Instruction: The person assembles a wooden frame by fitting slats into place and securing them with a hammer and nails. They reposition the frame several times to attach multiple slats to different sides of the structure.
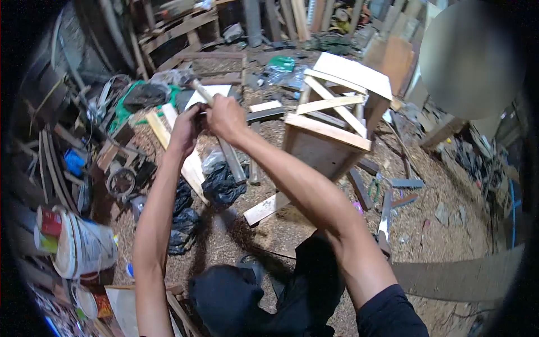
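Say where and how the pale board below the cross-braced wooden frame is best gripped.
Probably the lower-left end of the pale board, across its narrow width, coming from the left: that end shows uncovered, while the right forearm hides the other.

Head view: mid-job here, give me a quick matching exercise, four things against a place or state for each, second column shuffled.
Things:
1. pale wooden stick
2. white bucket
3. black plastic
4. wooden box frame

Places or states:
A. lower left of the view
B. fitted with two crossed slats
C. gripped in the right hand
D. crumpled on the floor

Right pairs: 1-C, 2-A, 3-D, 4-B
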The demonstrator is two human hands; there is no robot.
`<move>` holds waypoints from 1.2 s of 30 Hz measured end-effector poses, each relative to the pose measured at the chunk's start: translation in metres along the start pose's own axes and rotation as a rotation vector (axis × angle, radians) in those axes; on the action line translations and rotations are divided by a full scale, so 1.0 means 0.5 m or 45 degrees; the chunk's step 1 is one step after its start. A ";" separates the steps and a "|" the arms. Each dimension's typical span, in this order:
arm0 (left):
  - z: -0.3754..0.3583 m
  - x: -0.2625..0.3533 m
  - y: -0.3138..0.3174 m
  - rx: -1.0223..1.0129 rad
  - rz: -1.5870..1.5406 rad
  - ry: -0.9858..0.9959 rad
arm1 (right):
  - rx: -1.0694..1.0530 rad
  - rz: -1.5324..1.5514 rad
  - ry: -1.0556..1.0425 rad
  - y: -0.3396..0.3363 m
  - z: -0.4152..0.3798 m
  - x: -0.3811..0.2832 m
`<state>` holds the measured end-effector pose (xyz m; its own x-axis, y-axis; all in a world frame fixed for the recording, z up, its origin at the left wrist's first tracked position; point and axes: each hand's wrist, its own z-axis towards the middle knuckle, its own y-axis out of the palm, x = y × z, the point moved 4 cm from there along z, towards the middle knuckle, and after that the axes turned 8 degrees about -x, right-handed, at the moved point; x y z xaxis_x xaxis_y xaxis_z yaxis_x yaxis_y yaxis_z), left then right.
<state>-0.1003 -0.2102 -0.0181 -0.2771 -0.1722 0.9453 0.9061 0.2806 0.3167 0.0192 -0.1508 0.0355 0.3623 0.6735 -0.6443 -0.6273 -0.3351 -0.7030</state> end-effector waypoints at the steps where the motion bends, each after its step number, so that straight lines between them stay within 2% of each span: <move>1: 0.025 0.015 0.063 -0.040 0.030 0.010 | 0.033 0.010 0.035 -0.052 0.001 0.023; 3: 0.072 0.013 0.170 -0.063 0.009 -0.012 | 0.091 -0.056 0.086 -0.144 0.000 0.074; 6: 0.149 -0.020 0.279 -0.304 0.056 0.057 | 0.205 -0.177 0.164 -0.259 -0.030 0.150; 8: 0.141 -0.011 0.367 -0.340 0.179 0.077 | 0.077 -0.114 0.315 -0.322 -0.065 0.181; 10: 0.148 -0.024 0.427 -0.461 0.253 0.144 | 0.112 -0.240 0.301 -0.362 -0.092 0.215; 12: 0.152 -0.030 0.460 -0.403 0.540 0.222 | 0.132 -0.181 0.428 -0.399 -0.126 0.241; 14: 0.167 -0.048 0.462 -0.493 0.239 0.170 | 0.186 -0.151 0.415 -0.435 -0.183 0.258; 16: 0.146 -0.031 0.451 -0.445 0.427 0.233 | 0.112 -0.215 0.465 -0.456 -0.230 0.276; 18: 0.129 -0.032 0.423 -0.544 0.424 0.254 | 0.048 -0.342 0.465 -0.456 -0.255 0.356; 19: 0.114 -0.026 0.408 -0.514 0.519 0.195 | 0.120 -0.330 0.503 -0.450 -0.284 0.356; 20: 0.122 -0.041 0.386 -0.563 0.432 0.236 | 0.061 -0.311 0.513 -0.445 -0.300 0.357; 23: 0.124 -0.045 0.350 -0.497 0.379 0.294 | 0.100 -0.056 0.630 -0.435 -0.316 0.415; 25: 0.125 -0.038 0.351 -0.492 0.320 0.330 | 0.114 0.114 0.677 -0.457 -0.336 0.390; 28: 0.132 -0.036 0.389 -0.560 0.412 0.411 | 0.175 0.263 0.650 -0.487 -0.355 0.396; 30: 0.146 -0.043 0.427 -0.668 0.336 0.272 | 0.152 0.446 0.646 -0.500 -0.372 0.408; 32: 0.137 -0.054 0.474 -0.813 0.320 0.292 | 0.132 0.397 0.638 -0.507 -0.387 0.433; 34: 0.138 -0.084 0.512 -0.889 0.492 0.452 | 0.198 0.304 0.729 -0.500 -0.398 0.434; 35: 0.142 -0.096 0.532 -0.977 0.529 0.482 | 0.211 0.378 0.753 -0.493 -0.406 0.435; 36: 0.119 -0.106 0.545 -0.985 0.418 0.302 | 0.184 0.373 0.755 -0.489 -0.404 0.430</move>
<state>0.1424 -0.0681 0.0227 0.0324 -0.4110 0.9110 0.9152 -0.3542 -0.1923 0.3899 -0.0571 0.0081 0.4542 0.0787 -0.8874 -0.8283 -0.3295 -0.4532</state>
